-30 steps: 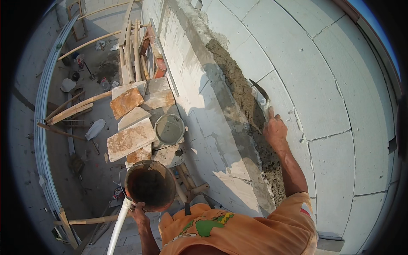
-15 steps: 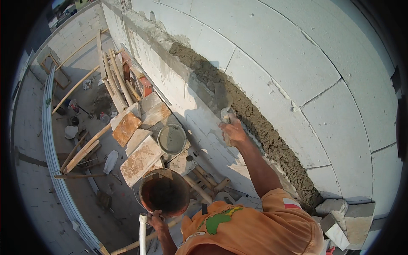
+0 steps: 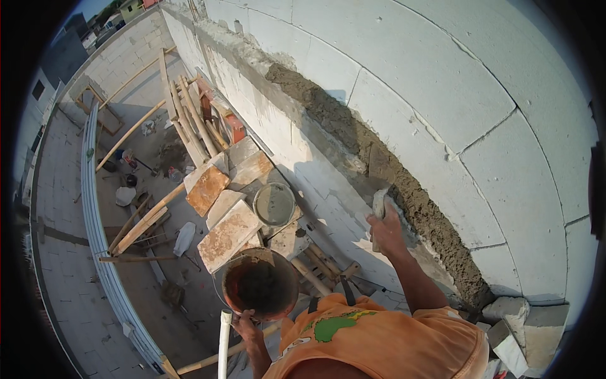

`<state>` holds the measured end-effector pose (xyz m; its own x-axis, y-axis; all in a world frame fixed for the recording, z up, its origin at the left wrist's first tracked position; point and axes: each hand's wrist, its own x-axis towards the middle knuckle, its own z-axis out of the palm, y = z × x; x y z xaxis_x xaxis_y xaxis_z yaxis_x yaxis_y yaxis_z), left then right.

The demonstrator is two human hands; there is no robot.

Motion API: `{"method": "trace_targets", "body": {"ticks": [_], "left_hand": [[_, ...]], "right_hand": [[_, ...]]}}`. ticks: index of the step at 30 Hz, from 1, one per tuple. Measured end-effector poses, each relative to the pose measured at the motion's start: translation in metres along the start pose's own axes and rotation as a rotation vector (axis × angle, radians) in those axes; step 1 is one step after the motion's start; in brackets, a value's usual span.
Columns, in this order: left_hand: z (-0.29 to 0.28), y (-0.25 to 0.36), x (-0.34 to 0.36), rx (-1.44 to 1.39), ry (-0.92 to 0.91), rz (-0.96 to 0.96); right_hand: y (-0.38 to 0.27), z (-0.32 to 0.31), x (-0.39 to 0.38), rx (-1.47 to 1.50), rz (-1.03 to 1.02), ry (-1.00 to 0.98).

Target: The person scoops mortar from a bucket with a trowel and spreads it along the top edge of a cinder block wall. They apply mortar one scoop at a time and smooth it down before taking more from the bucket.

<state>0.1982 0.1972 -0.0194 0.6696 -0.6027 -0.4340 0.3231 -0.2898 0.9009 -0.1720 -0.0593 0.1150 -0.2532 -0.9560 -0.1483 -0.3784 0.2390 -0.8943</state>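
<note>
My right hand [image 3: 388,232] grips a trowel [image 3: 380,203], its blade against the lower edge of a long band of wet grey mortar [image 3: 442,234] along the pale block wall [image 3: 480,183]. Low in the view my left hand [image 3: 247,325] holds a round bucket [image 3: 286,281] by its near rim, with dark grey material inside. A white pipe [image 3: 223,344] stands just left of that hand.
Stacked stained slabs [image 3: 227,234] on bamboo poles [image 3: 196,117] carry a pail of grey slurry [image 3: 273,203]. Long metal sections [image 3: 101,202] run down the left above a cluttered lower floor. Cut blocks [image 3: 543,335] sit at the lower right.
My right hand and trowel have come down from higher on the wall to the mortar band's lower edge. The whole view has swung, showing more of the far buildings and blocks at lower right.
</note>
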Motion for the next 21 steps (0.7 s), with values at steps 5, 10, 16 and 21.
{"method": "trace_targets", "body": {"ticks": [5,10,16,21], "left_hand": [[0.016,0.027,-0.004,-0.073,0.063,-0.170],[0.028,0.041,-0.011,-0.131,0.109,-0.166],[0.012,0.017,-0.013,-0.195,0.161,-0.127],[-0.059,-0.036,-0.009,-0.069,0.242,-0.250]], "right_hand": [[-0.067,0.045,0.032,0.103,-0.098,-0.125],[-0.071,0.120,0.112,0.450,-0.069,-0.211],[-0.042,0.230,0.177,0.762,-0.050,-0.038],[-0.038,0.314,0.226,0.494,-0.132,0.167]]}}
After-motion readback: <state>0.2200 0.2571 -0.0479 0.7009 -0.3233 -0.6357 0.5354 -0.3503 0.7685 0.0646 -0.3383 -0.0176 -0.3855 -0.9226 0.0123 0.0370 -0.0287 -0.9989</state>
